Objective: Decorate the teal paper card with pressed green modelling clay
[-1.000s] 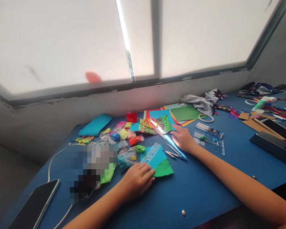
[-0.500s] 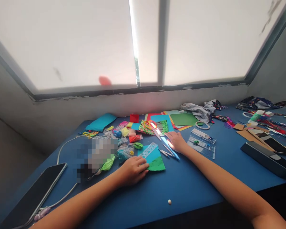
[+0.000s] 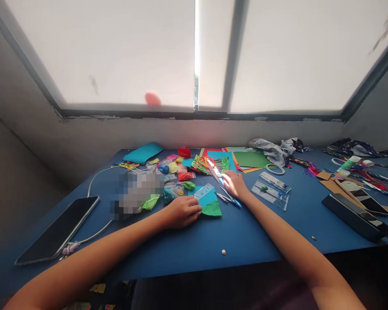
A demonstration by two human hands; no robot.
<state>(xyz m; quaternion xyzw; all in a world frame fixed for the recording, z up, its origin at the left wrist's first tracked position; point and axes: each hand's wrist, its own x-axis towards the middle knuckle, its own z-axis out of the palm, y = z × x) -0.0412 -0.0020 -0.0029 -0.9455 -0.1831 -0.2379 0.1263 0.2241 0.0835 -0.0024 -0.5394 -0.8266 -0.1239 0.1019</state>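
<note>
My left hand (image 3: 183,211) lies with bent fingers at the left edge of a blue sheet (image 3: 207,199) and a green piece (image 3: 212,209). A clear ruler (image 3: 204,190) rests on the blue sheet. My right hand (image 3: 234,183) is by the blades of orange-handled scissors (image 3: 207,162); whether its fingers hold anything is too small to tell. Pens (image 3: 222,197) lie just below that hand. Behind it are a green patterned piece (image 3: 224,163) and coloured sheets (image 3: 250,159).
Small colourful packets (image 3: 186,176) lie beyond my left hand. At the left rests a tablet (image 3: 60,230) with a white cable. To the right are a tape roll (image 3: 275,169), clear tool packs (image 3: 270,194), a dark case (image 3: 357,215) and a phone (image 3: 364,196).
The camera view has shifted, showing more of the table's front edge and the floor. Both hands stay at nearly the same places on the table.
</note>
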